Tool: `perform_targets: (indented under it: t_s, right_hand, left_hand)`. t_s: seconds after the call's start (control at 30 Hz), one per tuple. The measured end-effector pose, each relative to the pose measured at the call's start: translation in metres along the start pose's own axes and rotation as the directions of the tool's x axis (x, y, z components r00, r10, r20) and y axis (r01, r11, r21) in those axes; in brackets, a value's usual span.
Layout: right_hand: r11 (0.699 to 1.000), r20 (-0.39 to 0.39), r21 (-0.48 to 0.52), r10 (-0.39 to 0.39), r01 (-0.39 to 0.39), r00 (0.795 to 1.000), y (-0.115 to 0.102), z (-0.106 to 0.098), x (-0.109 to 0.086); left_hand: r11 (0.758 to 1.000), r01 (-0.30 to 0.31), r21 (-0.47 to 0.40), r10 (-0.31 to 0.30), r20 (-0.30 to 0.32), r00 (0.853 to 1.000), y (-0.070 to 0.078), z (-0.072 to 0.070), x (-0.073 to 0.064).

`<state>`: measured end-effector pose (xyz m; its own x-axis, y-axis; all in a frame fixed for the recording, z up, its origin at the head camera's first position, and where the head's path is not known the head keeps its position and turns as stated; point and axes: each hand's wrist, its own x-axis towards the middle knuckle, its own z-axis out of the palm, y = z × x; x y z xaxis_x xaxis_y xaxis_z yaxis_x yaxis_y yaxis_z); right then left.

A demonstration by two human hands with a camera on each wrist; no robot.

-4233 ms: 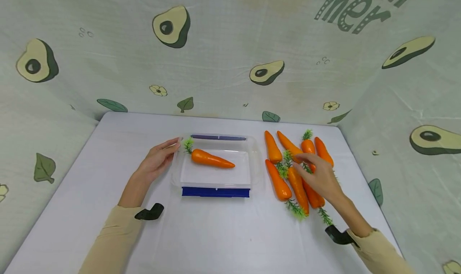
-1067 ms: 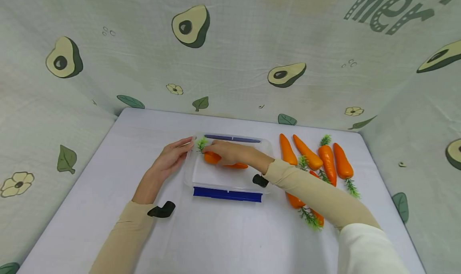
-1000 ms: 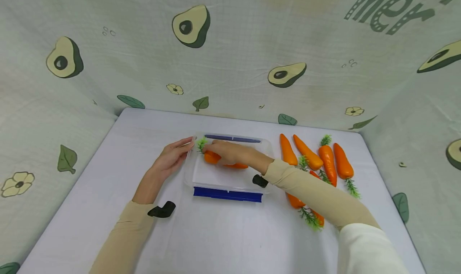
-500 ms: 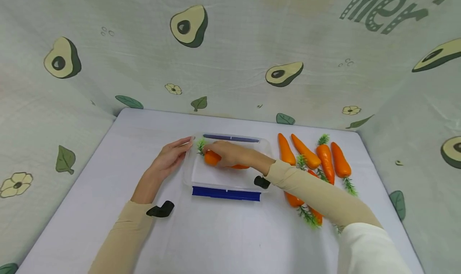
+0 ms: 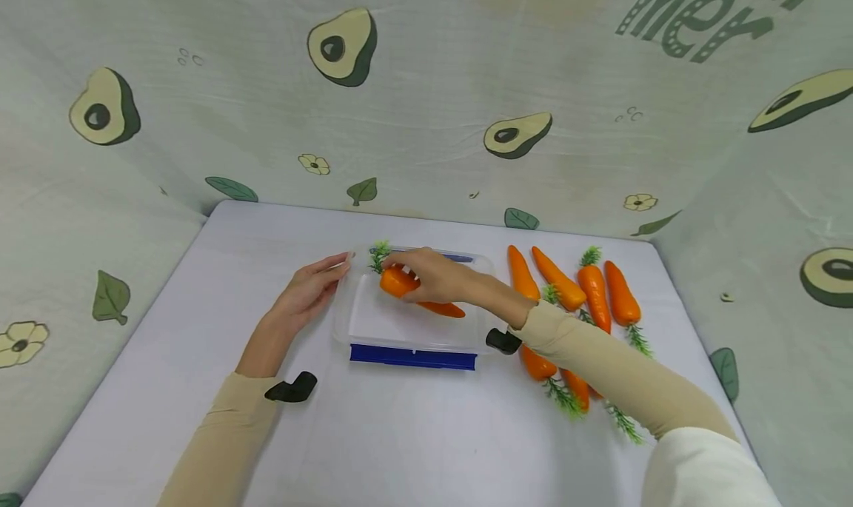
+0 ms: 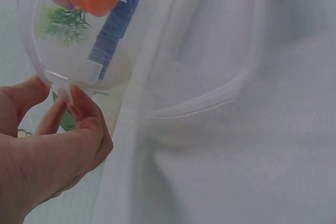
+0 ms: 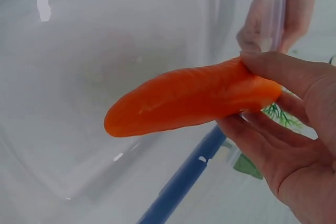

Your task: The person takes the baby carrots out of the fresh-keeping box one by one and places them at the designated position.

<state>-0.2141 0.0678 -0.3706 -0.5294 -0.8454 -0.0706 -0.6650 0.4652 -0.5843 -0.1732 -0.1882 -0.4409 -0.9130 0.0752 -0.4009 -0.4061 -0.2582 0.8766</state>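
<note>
My right hand (image 5: 433, 276) grips an orange carrot (image 5: 440, 309) with a green leafy top (image 5: 380, 255), thumb on one side and fingers on the other. In the right wrist view the carrot (image 7: 173, 100) is held over the inside of a clear plastic container (image 5: 413, 339). My left hand (image 5: 309, 294) is at the container's left side. The left wrist view shows its thumb and fingers pinching a small tab (image 6: 63, 92) on the container's rim. Blue strips, such as the front blue clip (image 5: 413, 357), run along its front and back.
To the right of the container several loose carrots lie on the white table (image 5: 400, 448), among them one carrot (image 5: 594, 296) with its leaves pointing back. My right forearm (image 5: 620, 370) passes over some of them. A fabric backdrop (image 5: 426, 70) with avocado prints surrounds the table.
My right hand first reached from the loose carrots into the container and took hold of the carrot there. In the last half second it has lifted the carrot. My left hand stays at the container.
</note>
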Motion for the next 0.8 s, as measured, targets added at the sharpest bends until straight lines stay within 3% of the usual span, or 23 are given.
perform_targets:
  t_s: [0.17, 0.47, 0.8]
  right_hand:
    - [0.999, -0.063, 0.049, -0.004, 0.007, 0.998, 0.001, -0.007, -0.013]
    - [0.990, -0.163, 0.135, 0.059, -0.037, 0.985, 0.002, -0.018, -0.036]
    - [0.971, -0.298, 0.208, 0.178, -0.119, 0.938, 0.005, -0.033, -0.064]
  left_hand:
    - [1.000, -0.008, 0.000, 0.008, 0.006, 1.000, 0.001, 0.000, 0.000]
    - [1.000, -0.013, -0.015, 0.013, 0.015, 1.000, 0.003, -0.001, -0.003]
    - [1.000, -0.009, 0.020, 0.009, 0.019, 1.000, 0.003, -0.001, -0.005]
